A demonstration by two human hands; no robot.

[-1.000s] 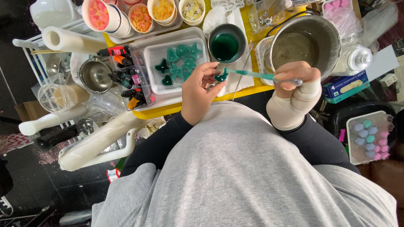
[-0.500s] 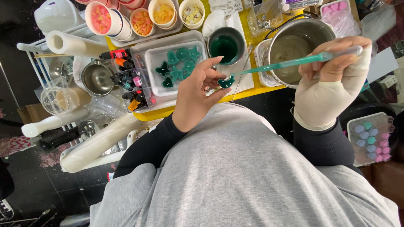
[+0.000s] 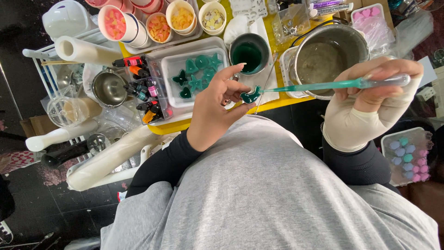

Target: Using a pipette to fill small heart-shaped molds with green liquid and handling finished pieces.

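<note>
Raised and swung rightward since before, right hand point(image 3: 370, 88), fingers closed, grips pipette point(image 3: 333, 84), tip touching small teal mould point(image 3: 250, 96) pinched in left hand point(image 3: 217, 109) over table edge, near teal cup point(image 3: 249, 53) and pot point(image 3: 326, 58).

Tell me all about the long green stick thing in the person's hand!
The dropper is a long, thin, see-through plastic tube, tinted teal-green inside along most of its length. The right hand, wearing a cream fingerless sleeve, pinches its wider, clearer end. It lies almost level, slanting slightly down to the left. Its narrow tip reaches a small dark-green shape held in the left hand; whether they touch is unclear.
</note>
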